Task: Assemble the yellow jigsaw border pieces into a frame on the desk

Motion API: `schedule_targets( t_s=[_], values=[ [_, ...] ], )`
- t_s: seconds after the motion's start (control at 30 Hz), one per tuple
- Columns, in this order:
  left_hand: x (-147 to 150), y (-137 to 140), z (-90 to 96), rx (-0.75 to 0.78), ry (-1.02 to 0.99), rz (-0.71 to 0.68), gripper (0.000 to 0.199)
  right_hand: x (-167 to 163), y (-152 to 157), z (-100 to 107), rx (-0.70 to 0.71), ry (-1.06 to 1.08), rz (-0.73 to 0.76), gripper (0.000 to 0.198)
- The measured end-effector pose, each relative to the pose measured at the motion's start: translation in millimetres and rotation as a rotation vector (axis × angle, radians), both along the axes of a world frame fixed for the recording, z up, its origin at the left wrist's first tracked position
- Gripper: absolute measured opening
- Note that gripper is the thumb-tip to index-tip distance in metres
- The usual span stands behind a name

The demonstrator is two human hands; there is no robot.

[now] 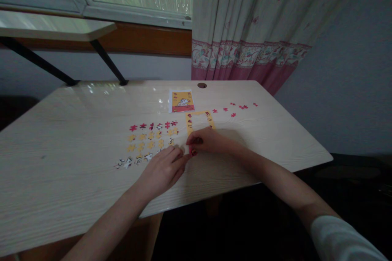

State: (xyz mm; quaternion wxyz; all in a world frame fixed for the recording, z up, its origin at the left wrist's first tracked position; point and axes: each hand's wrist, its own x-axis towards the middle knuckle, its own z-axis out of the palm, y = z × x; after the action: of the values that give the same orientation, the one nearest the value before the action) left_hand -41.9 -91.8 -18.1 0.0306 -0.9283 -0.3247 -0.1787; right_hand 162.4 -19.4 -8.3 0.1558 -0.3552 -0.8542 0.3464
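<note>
Left hand (163, 171) lying flat on worktop (61, 163), fingers loose, holding nothing. Right hand (208, 140) just beyond, fingers pinching red puzzle piece (193, 152) at near end of yellow puzzle frame (199, 122). Loose sorted pieces (150, 138) lying left of frame. Reference card (181, 100) resting farther back; red pieces (235, 108) scattering right.
</note>
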Motion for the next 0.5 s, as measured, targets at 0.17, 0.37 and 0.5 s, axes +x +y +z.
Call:
schedule_targets(
  t_s=[0.17, 0.37, 0.5],
  values=[
    [0.5, 0.5, 0.5, 0.007, 0.023, 0.002, 0.026, -1.9, -1.8, 0.5, 0.067, -0.011, -0.028, 0.017],
    [0.2, 0.4, 0.2, -0.017, 0.050, -0.001, 0.024, 12.5, 6.4, 8.8, 0.138, 0.064, -0.058, 0.007],
    [0.1, -0.4, -0.1, -0.017, 0.049, -0.001, 0.025, 44.4, 19.8, 18.6, 0.204, 0.104, -0.110, 0.010]
  ],
)
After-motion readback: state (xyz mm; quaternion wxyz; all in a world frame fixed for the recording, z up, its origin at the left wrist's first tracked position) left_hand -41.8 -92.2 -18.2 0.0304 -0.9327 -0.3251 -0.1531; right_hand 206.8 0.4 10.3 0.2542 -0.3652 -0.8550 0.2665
